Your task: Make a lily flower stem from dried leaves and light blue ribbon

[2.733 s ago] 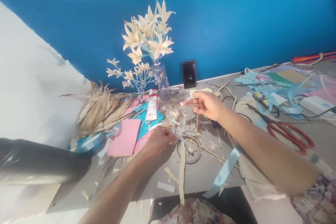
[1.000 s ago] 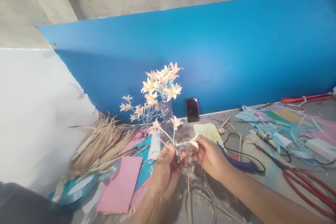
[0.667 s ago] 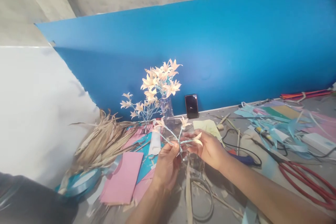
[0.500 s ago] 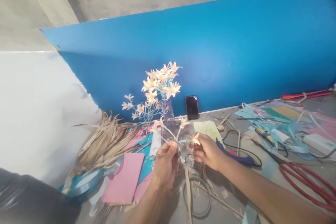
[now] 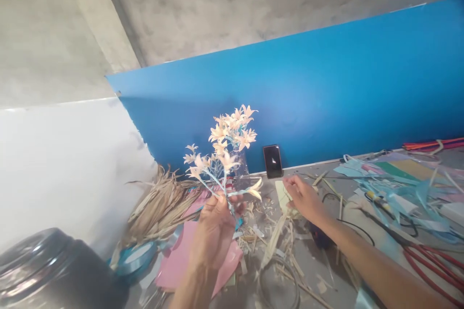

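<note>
My left hand (image 5: 215, 222) is closed round the thin blue-wrapped stems of an artificial flower sprig (image 5: 225, 192). Its pale peach blossoms fan out above my fingers, one of them pointing right. My right hand (image 5: 303, 199) is held apart from the sprig, over a pale yellow paper (image 5: 282, 194). Its fingers are loosely bent and nothing shows in them. Just below that hand, a dry husk strip (image 5: 276, 239) runs down the table. Behind the sprig, a clear vase (image 5: 242, 166) holds a bunch of similar blossoms (image 5: 234, 128).
A phone (image 5: 272, 161) leans on the blue panel (image 5: 308, 96). Dry husks (image 5: 155, 207), pink paper (image 5: 177, 256) and a blue ribbon roll (image 5: 137, 258) lie left, near a dark rounded object (image 5: 54, 270). At right are ribbons, sheets and a red cable (image 5: 431, 270). Scraps surround a wire coil (image 5: 279, 282).
My right hand has let go of the right-hand blossom and moved right. My left hand has shifted left with the sprig, now tilted. The view has swung up and to the left.
</note>
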Demonstrator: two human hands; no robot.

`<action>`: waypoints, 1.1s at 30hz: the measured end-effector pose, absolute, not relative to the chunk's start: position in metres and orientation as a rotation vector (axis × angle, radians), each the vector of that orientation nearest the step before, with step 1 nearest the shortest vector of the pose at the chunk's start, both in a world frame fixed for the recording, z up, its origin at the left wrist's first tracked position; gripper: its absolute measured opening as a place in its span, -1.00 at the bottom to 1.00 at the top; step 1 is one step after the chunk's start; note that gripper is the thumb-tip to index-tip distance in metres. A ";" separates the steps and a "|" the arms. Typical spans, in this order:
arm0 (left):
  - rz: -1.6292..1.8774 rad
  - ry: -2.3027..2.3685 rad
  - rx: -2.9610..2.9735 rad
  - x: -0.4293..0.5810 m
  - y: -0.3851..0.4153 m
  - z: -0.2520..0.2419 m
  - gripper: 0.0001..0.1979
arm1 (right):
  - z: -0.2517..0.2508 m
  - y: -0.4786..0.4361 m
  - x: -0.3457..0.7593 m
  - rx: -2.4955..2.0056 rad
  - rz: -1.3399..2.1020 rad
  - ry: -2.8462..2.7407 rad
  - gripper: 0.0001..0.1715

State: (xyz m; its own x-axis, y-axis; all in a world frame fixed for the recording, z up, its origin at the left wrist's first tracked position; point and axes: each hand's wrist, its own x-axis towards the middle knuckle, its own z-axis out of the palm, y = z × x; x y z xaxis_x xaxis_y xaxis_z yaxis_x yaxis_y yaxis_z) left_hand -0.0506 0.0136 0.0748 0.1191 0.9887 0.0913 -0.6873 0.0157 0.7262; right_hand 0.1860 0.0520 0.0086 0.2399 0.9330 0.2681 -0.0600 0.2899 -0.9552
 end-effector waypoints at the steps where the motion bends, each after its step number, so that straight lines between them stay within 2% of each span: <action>1: 1.380 0.537 0.746 -0.047 0.015 0.072 -0.72 | 0.012 0.052 0.188 -0.959 0.951 -1.078 -0.78; 5: 1.228 0.562 0.741 -0.038 0.015 0.059 -0.71 | 0.022 0.048 0.187 -0.608 1.393 -0.986 -0.77; 9: 1.125 0.555 0.707 -0.029 0.018 0.041 -0.69 | 0.022 0.048 0.186 -0.500 1.538 -0.862 -0.85; 17: 1.123 0.513 0.643 -0.019 0.021 0.024 -0.73 | 0.030 0.050 0.201 -0.353 1.552 -0.621 -0.93; 25: 0.885 0.499 0.708 0.005 0.018 0.019 -0.74 | 0.026 0.042 0.188 -0.354 1.747 -0.622 -0.92; 28: 0.847 0.559 0.731 0.000 0.019 0.024 -0.74 | 0.029 0.044 0.195 -0.371 1.663 -0.714 -0.90; 33: 1.011 0.661 0.675 -0.042 0.033 0.039 -0.87 | 0.027 0.061 0.221 -0.457 1.425 -0.653 -0.92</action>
State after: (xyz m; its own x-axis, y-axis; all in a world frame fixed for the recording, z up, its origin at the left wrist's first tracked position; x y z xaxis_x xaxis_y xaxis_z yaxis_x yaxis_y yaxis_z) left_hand -0.0424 0.0325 0.0388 0.3797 0.9077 -0.1788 -0.5283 0.3714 0.7635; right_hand 0.2212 0.0612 0.0272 0.0215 0.9899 0.1398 -0.7521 0.1082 -0.6501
